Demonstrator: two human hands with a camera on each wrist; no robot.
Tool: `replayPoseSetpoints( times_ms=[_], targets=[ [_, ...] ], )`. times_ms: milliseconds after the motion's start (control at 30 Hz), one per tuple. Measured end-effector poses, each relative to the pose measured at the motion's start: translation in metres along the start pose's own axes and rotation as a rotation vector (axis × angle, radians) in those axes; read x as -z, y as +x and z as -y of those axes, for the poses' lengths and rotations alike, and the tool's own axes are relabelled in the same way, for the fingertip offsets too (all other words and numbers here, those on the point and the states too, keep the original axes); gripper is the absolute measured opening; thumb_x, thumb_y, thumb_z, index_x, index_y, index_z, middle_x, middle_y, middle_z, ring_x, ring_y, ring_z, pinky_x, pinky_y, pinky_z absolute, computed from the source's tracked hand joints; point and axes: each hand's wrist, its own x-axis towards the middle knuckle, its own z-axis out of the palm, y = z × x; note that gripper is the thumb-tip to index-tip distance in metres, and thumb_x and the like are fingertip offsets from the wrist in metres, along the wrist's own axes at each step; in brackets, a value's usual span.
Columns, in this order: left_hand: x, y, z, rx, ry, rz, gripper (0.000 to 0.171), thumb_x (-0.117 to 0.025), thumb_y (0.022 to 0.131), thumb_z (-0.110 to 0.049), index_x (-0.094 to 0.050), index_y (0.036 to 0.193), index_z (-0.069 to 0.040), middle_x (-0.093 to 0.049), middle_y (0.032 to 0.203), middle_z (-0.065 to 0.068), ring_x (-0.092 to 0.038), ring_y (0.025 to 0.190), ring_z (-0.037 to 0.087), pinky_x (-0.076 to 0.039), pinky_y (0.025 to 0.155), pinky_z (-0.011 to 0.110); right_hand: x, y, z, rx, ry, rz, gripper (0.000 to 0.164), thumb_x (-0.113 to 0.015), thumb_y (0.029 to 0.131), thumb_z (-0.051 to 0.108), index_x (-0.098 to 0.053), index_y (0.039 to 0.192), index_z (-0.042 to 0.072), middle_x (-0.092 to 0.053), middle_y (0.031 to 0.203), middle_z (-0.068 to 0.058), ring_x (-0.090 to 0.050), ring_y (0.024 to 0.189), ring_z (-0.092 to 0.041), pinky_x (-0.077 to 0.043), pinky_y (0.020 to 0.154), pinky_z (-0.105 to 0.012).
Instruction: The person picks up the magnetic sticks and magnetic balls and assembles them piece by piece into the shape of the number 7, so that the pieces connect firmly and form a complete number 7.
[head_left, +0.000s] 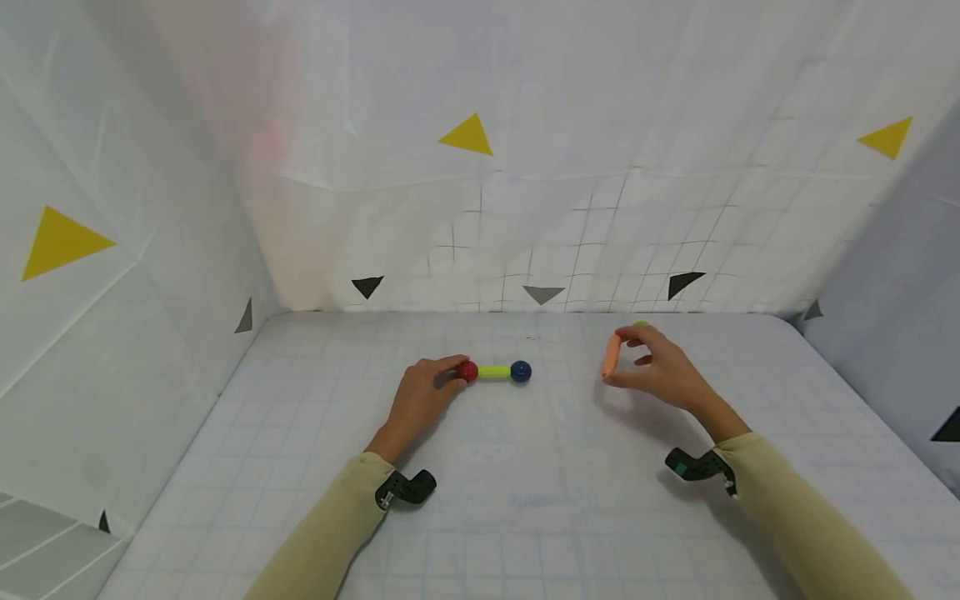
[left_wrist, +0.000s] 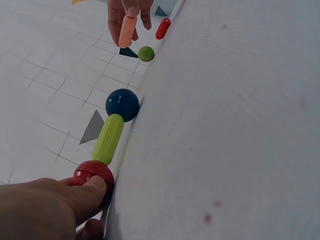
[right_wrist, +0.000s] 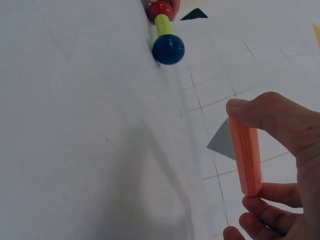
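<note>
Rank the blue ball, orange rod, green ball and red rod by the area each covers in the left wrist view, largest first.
1. Blue ball
2. Orange rod
3. Green ball and red rod: too alike to rank

The blue ball looks nearer the camera, so true sizes may differ.

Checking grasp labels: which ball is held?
The red ball, pinched by the left hand; neither hand holds the blue ball or green ball.
</note>
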Motion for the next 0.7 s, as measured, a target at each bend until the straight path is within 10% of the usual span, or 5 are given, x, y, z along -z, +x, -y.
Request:
replayPoseSetpoints(
  times_ms=[700],
  targets=[
    [-0.001, 0.001, 0.001, -0.005, -0.011, -0.006, 0.043, -0.078, 0.096, -0.016, -0.071, 0.138, -0.023, -0.07, 0.129, 0.0, -0.057, 0.124, 0.026, -0.044, 0.106, 0.047, -0.025, -0.004, 0.017, 0.032, 0.057, 0.026, 0.083, -0.093, 0.08, 0.034, -0.052, 0.146, 0.005, -0.054, 0.141, -0.012, -0.049, 0.126, -0.039, -0.051, 0.096, -0.055]
  ],
)
